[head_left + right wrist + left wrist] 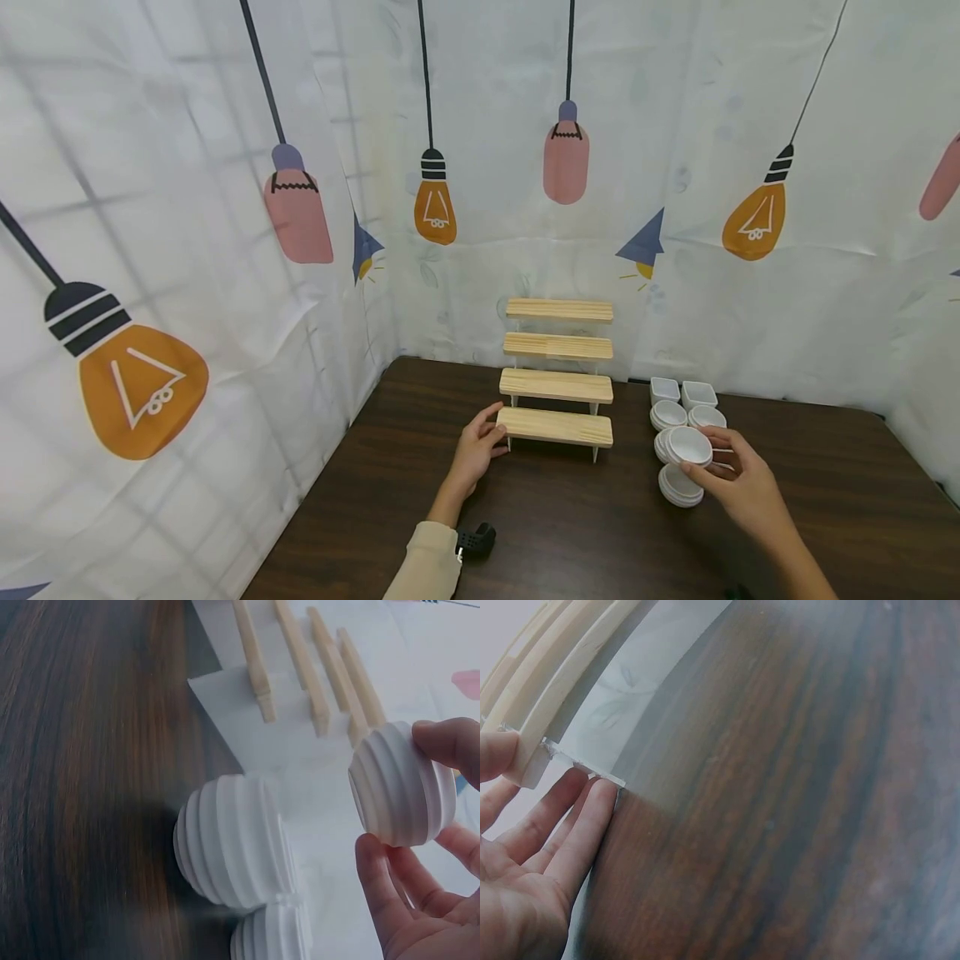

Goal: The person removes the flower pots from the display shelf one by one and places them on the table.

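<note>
A four-tier wooden display stand [556,427] with clear legs stands on the dark table. My left hand [476,448] grips the left end of its lowest step; in the left wrist view the thumb lies against the wooden board [531,766] and the fingertips touch the clear leg. My right hand [742,483] pinches a small stack of nested white bowls [401,784] between thumb and fingers, raised above the other bowls. Below it, several round bowl stacks [681,487] stand close together, one partly hidden behind the held bowls.
Two white square dishes [699,393] stand behind the round bowls near the table's back edge. A printed curtain [487,275] with lamp pictures hangs behind and to the left of the table [360,517]. Dark wood surface lies between the stand and the bowls.
</note>
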### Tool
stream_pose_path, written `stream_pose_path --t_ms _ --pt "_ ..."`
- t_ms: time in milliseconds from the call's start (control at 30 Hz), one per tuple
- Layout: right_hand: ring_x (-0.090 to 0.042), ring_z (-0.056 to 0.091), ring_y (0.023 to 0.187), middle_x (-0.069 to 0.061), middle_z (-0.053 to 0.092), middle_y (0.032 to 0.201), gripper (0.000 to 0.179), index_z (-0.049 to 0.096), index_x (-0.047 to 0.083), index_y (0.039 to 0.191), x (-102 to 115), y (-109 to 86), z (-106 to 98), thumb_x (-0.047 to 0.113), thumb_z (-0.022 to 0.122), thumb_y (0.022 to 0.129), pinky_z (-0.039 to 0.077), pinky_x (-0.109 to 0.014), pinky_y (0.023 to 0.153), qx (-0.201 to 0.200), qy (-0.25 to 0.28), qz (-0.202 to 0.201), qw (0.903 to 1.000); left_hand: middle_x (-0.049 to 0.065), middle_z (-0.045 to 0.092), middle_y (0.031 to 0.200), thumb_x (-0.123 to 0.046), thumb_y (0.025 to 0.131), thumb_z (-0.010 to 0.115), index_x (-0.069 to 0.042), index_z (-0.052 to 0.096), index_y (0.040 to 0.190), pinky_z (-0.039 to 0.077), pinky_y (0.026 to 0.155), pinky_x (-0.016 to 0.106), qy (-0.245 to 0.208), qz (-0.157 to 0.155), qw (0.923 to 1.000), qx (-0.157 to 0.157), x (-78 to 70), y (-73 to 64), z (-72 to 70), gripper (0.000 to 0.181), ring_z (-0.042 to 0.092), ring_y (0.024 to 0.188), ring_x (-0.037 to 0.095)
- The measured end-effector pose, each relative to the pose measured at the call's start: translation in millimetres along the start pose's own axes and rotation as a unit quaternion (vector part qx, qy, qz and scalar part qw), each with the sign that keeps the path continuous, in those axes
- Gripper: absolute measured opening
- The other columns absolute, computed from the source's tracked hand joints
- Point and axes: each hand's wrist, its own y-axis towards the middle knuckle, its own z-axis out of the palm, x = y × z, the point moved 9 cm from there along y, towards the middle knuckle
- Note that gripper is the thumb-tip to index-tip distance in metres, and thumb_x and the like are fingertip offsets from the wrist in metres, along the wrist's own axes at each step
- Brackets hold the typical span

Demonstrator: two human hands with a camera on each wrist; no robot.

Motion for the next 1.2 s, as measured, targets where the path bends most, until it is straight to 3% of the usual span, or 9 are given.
stream_pose_path --t_ms 400,800,1200 --pt "0.005 0.066 0.089 0.021 0.063 0.107 0.056 0.055 -0.003 0.133 -6 -7.3 -9 -0.002 0.081 0.083 0.058 -0.012 0.074 0.003 0.01 -0.018 0.9998 0.027 0.065 0.116 -0.014 0.107 0.053 -0.01 0.044 0.155 0.062 0.092 0.047 0.002 0.008 1.0 0.004 -1.7 -1.9 0.5 0.049 0.063 0.116 0.038" --pt "0.005 0.064 0.091 0.018 0.065 0.107 0.057 0.055 0.0 0.135 -15 -6.1 -17 0.002 0.082 0.084 0.055 -0.009 0.074 0.004 -0.008 -0.007 0.9999 0.025 0.065 0.118 -0.014 0.107 0.054 -0.011 0.045 0.154 0.062 0.091 0.045 0.004 0.007 1.0 0.002 -1.8 -1.2 -0.3 0.048 0.063 0.116 0.035" --pt "0.008 0.063 0.091 0.026 0.061 0.107 0.056 0.055 0.001 0.135 -20 -5.1 -28 0.007 0.082 0.087 0.055 -0.009 0.074 0.01 -0.032 0.002 0.9994 0.026 0.065 0.121 -0.014 0.107 0.054 -0.011 0.044 0.155 0.061 0.094 0.047 0.0 0.008 1.0 0.005 -3.6 -2.1 0.5 0.049 0.062 0.119 0.037"
